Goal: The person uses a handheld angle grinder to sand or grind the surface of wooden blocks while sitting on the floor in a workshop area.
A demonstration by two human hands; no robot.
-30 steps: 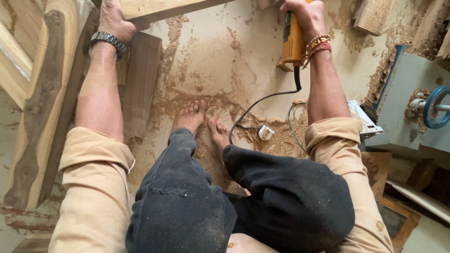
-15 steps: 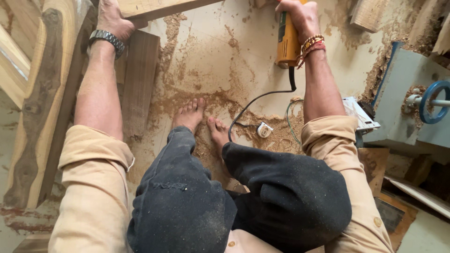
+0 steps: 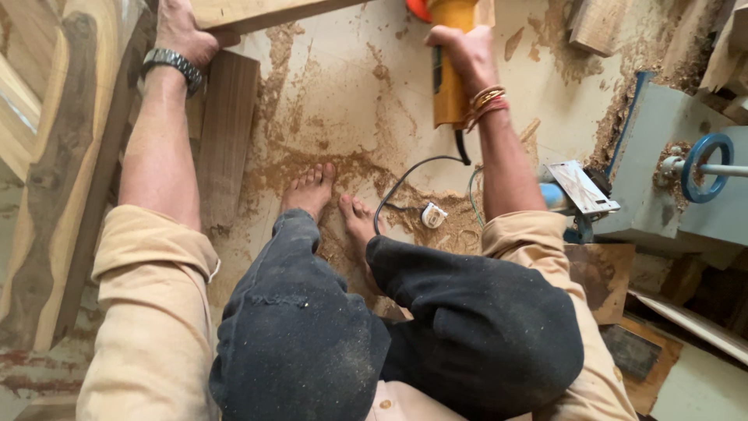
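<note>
1. Head view, top: the left hand [image 3: 183,31] lies flat on a pale wooden plank [image 3: 257,12] at the upper edge and presses it down; its grip is not closed around anything, the fingers rest on the wood. A metal watch [image 3: 165,61] is on that wrist.
2. Head view, right: the right hand [image 3: 463,54] has its grip clamped on the yellow power tool [image 3: 446,86], approx. upright, with an orange part at the top edge. The working end is cut off by the frame, so I cannot tell if it touches the plank.
3. The black cable [image 3: 413,175] runs from the tool down to a small white plug [image 3: 433,215] near the bare feet [image 3: 331,199].
4. Progress, my judgement: much sawdust [image 3: 335,148] on the floor suggests wood was already worked here; how much of the plank is left to do is not visible.
5. A darker board [image 3: 226,132] lies beside the left arm, w/ a grey machine [image 3: 662,164] at the right.
</note>
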